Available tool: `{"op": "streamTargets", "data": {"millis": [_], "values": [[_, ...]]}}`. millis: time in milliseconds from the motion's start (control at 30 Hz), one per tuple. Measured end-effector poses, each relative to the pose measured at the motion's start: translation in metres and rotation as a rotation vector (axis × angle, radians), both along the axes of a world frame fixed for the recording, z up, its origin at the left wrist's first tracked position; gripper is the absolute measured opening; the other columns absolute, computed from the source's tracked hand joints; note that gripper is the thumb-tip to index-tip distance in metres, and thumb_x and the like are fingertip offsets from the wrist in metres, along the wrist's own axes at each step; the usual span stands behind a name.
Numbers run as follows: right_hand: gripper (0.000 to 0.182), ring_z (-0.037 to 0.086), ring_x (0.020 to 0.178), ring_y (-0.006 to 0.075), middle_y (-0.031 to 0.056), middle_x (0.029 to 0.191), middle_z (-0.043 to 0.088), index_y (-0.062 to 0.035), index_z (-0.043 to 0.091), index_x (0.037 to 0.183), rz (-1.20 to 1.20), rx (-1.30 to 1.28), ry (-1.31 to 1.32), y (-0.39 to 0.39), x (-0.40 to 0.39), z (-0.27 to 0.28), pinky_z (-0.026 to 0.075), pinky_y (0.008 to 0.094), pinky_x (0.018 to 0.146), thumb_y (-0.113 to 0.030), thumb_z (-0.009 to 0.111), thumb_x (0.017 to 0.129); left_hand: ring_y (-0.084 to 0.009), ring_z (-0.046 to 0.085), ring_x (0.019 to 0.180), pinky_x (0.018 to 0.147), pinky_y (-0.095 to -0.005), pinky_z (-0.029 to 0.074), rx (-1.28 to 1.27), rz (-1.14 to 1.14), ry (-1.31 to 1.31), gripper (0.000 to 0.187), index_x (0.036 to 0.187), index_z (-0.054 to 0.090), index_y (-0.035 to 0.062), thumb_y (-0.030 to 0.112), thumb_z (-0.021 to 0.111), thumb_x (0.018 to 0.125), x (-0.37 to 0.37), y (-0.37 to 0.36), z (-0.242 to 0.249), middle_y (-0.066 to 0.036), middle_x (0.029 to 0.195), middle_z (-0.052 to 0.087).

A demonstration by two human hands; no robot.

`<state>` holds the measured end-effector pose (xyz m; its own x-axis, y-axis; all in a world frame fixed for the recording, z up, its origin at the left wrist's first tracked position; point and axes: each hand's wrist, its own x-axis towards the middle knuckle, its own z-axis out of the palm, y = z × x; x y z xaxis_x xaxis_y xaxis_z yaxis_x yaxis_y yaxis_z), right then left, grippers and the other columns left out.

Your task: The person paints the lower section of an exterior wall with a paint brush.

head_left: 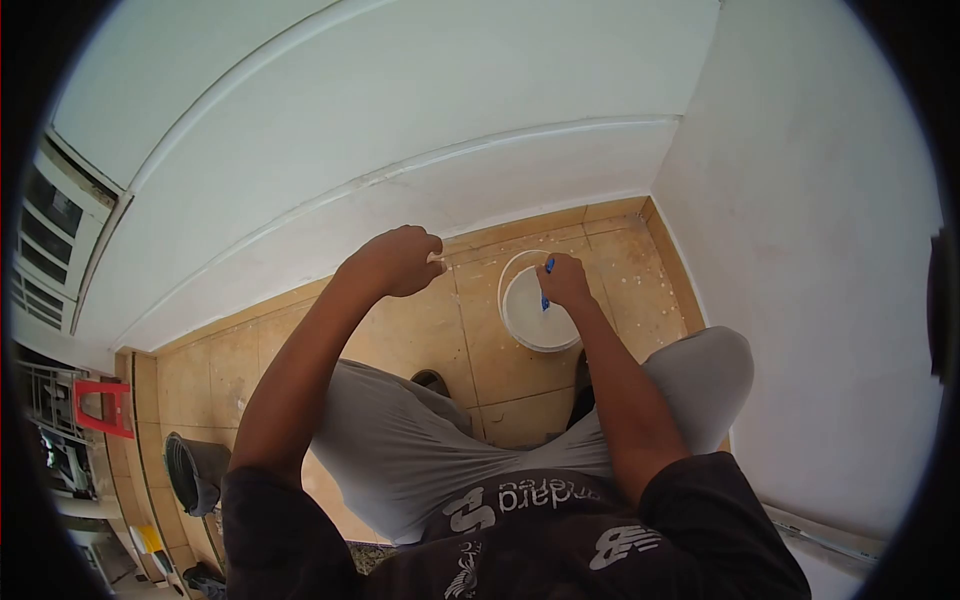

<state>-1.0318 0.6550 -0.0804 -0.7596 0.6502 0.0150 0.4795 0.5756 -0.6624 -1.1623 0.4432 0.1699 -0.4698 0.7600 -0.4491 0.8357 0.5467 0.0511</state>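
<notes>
A white plastic bucket (541, 335) with a raised wire-like handle stands on the tiled floor between my feet. My right hand (567, 282) is over its right side, fingers wrapped round a slim blue-handled tool (546, 304). The tool's working end cannot be made out. Left of the bucket and close to the lower wall, my left hand (402, 262) is raised with its fingers curled. Something small and pale shows at its fingertips, too small to name.
A white wall (430, 90) with ledges runs ahead, meeting another wall (800, 250) at right. Pale spots dot the tiled floor (400, 335). A dark bucket (208, 465) and a red stool-like object (103, 407) are at left. My knees flank the white bucket.
</notes>
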Motion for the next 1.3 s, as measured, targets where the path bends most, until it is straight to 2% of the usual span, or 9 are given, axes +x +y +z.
{"op": "streamTargets", "data": {"millis": [200, 400, 500, 533, 633, 867, 1033, 1233, 1300], "values": [[0.025, 0.068, 0.092, 0.0373, 0.0200, 0.094, 0.069, -0.0020, 0.069, 0.092, 0.059, -0.077, -0.131, 0.001, -0.002, 0.012, 0.054, 0.0439, 0.083, -0.022, 0.073, 0.077, -0.0299, 0.057, 0.118, 0.099, -0.0413, 0.047, 0.139, -0.222, -0.226, 0.033, 0.122, 0.062, 0.0056, 0.027, 0.054, 0.098, 0.075, 0.031, 0.032, -0.012, 0.124, 0.062], [0.021, 0.069, 0.089, 0.0348, 0.0196, 0.093, 0.070, -0.0027, 0.070, 0.096, 0.095, -0.111, -0.069, -0.004, 0.028, 0.009, 0.055, 0.0409, 0.080, -0.012, 0.072, 0.077, -0.0299, 0.059, 0.113, 0.095, -0.0417, 0.048, 0.187, -0.148, -0.096, 0.030, 0.117, 0.063, 0.0050, 0.025, 0.055, 0.097, 0.020, 0.071, -0.023, -0.012, 0.115, 0.065], [0.023, 0.069, 0.088, 0.0338, 0.0197, 0.094, 0.071, -0.0034, 0.071, 0.100, 0.005, -0.182, -0.069, 0.010, 0.037, 0.005, 0.055, 0.0397, 0.080, -0.009, 0.070, 0.078, -0.0299, 0.059, 0.112, 0.094, -0.0414, 0.048, 0.267, -0.182, -0.158, 0.029, 0.116, 0.064, 0.0046, 0.025, 0.056, 0.097, 0.002, 0.063, -0.048, -0.012, 0.111, 0.065], [0.023, 0.069, 0.087, 0.0335, 0.0197, 0.095, 0.071, -0.0037, 0.071, 0.101, -0.026, -0.210, -0.070, 0.008, 0.041, 0.002, 0.055, 0.0393, 0.080, -0.009, 0.070, 0.078, -0.0299, 0.059, 0.111, 0.095, -0.0409, 0.048, 0.170, -0.197, -0.292, 0.030, 0.116, 0.064, 0.0047, 0.026, 0.056, 0.096, -0.008, 0.064, -0.046, -0.012, 0.112, 0.065], [0.024, 0.069, 0.085, 0.0343, 0.0206, 0.093, 0.071, -0.0044, 0.071, 0.102, 0.020, -0.194, -0.111, 0.016, 0.037, -0.006, 0.054, 0.0400, 0.078, -0.011, 0.069, 0.079, -0.0303, 0.059, 0.112, 0.096, -0.0411, 0.047, 0.358, -0.205, -0.312, 0.030, 0.116, 0.064, 0.0048, 0.027, 0.056, 0.097, -0.022, 0.074, -0.039, -0.012, 0.115, 0.065], [0.018, 0.066, 0.076, 0.0401, 0.0232, 0.083, 0.068, -0.0033, 0.071, 0.093, 0.164, -0.115, -0.129, 0.005, 0.015, -0.035, 0.053, 0.0435, 0.070, -0.011, 0.065, 0.078, -0.0305, 0.057, 0.115, 0.099, -0.0417, 0.046, 0.463, -0.212, -0.283, 0.032, 0.116, 0.063, 0.0043, 0.029, 0.055, 0.098, -0.062, 0.106, -0.041, -0.012, 0.119, 0.064], [0.019, 0.069, 0.072, 0.0343, 0.0215, 0.079, 0.069, -0.0016, 0.071, 0.092, 0.045, -0.217, -0.040, 0.022, 0.038, -0.002, 0.054, 0.0378, 0.067, -0.012, 0.067, 0.078, -0.0302, 0.056, 0.116, 0.100, -0.0407, 0.045, 0.336, -0.181, -0.171, 0.034, 0.118, 0.063, 0.0046, 0.031, 0.055, 0.098, -0.084, 0.131, -0.064, -0.012, 0.118, 0.064], [0.019, 0.070, 0.069, 0.0260, 0.0184, 0.074, 0.069, 0.0005, 0.071, 0.092, -0.089, -0.343, 0.072, 0.042, 0.063, 0.015, 0.054, 0.0328, 0.066, -0.012, 0.069, 0.078, -0.0295, 0.060, 0.107, 0.094, -0.0414, 0.048, 0.574, -0.250, -0.280, 0.031, 0.113, 0.066, 0.0047, 0.029, 0.055, 0.097, -0.076, 0.110, -0.067, -0.012, 0.109, 0.065], [0.019, 0.070, 0.069, 0.0264, 0.0185, 0.074, 0.069, 0.0003, 0.071, 0.092, -0.087, -0.354, 0.079, 0.033, 0.063, 0.023, 0.054, 0.0333, 0.066, -0.012, 0.069, 0.078, -0.0296, 0.060, 0.108, 0.094, -0.0414, 0.048, 0.498, -0.195, -0.271, 0.031, 0.113, 0.065, 0.0039, 0.029, 0.055, 0.097, -0.072, 0.094, -0.060, -0.012, 0.111, 0.065]]}}
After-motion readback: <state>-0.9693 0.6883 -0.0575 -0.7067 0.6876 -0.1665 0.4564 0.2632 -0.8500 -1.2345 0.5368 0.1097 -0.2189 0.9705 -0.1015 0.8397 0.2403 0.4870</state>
